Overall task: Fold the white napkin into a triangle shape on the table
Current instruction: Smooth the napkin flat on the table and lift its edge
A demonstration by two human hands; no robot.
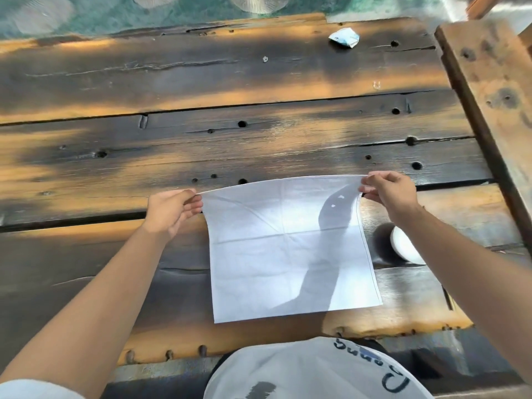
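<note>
Left hand (172, 210) pinches the far-left corner of the white napkin (288, 254); right hand (388, 191) pinches the far-right corner. Far edge lifted and pulled taut between them, near edge lying on the wooden counter (230, 139) close to the person. Cloth is spread as a full square; old crease lines show, but no diagonal fold made yet, so the whole triangle fold looks still to do. Just right of the napkin, a white round object (404, 246), partly hidden by the right forearm, may crowd that side. Crumpled wrapper (344, 37) far right, well apart.
</note>
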